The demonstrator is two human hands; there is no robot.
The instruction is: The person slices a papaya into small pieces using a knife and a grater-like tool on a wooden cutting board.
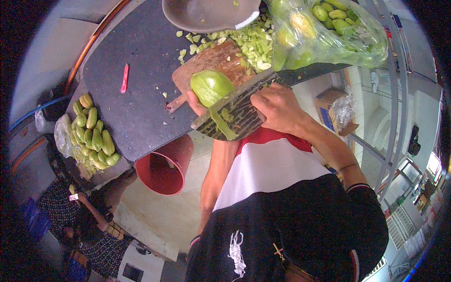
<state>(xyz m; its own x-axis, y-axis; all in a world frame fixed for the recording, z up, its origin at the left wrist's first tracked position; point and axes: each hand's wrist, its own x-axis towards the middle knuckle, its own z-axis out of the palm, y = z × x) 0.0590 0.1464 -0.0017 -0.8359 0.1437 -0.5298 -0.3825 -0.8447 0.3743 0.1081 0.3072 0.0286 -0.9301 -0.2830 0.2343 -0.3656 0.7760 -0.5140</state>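
I see left grip point(197, 104) holding green fruit point(211, 87) over board's point(196, 70) near edge; right grip point(278, 107) closed around cleaver point(248, 112). Risk, I judge: slick fruit could turn, sending cleaver into left grip.

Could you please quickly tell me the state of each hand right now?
Left hand: holding the green fruit.
Right hand: closed, holding the large knife.
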